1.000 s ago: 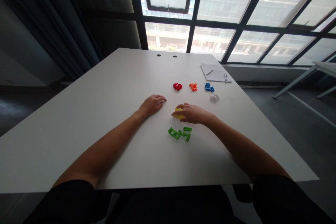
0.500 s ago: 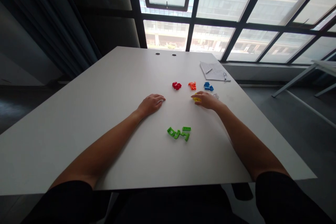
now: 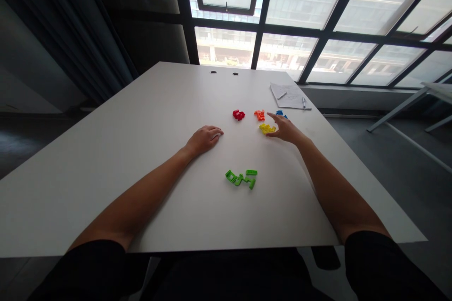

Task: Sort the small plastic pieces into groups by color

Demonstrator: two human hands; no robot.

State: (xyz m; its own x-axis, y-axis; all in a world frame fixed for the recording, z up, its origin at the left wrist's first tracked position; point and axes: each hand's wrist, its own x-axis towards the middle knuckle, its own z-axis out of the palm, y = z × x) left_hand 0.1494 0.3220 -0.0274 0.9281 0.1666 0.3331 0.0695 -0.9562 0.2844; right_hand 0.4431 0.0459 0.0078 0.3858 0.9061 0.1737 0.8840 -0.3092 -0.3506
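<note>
My left hand (image 3: 205, 138) rests on the white table (image 3: 116, 160), fingers curled over a small white piece (image 3: 216, 135) that is mostly hidden. Beside the yellow plastic pieces (image 3: 267, 128), my right hand (image 3: 285, 129) holds its thumb and fingers apart with nothing between them. Its thumb lies close to the yellow pile, and the hand partly covers the blue plastic pieces (image 3: 281, 113). Orange pieces (image 3: 259, 115) lie just beyond its fingertips. Red pieces (image 3: 238, 114) sit farther left. Closer to me, between my forearms, are several green plastic pieces (image 3: 241, 178), spread loosely.
A written sheet of paper (image 3: 291, 96) with pens on it lies at the table's far right edge. Two round cable holes sit near the back edge. Large windows stand behind the table, with a dark curtain (image 3: 102, 28) on the left.
My right hand has drawn back to the right from above the yellow pieces and spread its fingers, uncovering them. It now covers part of the blue pieces and the clear-white pieces seen before. My left hand stays put.
</note>
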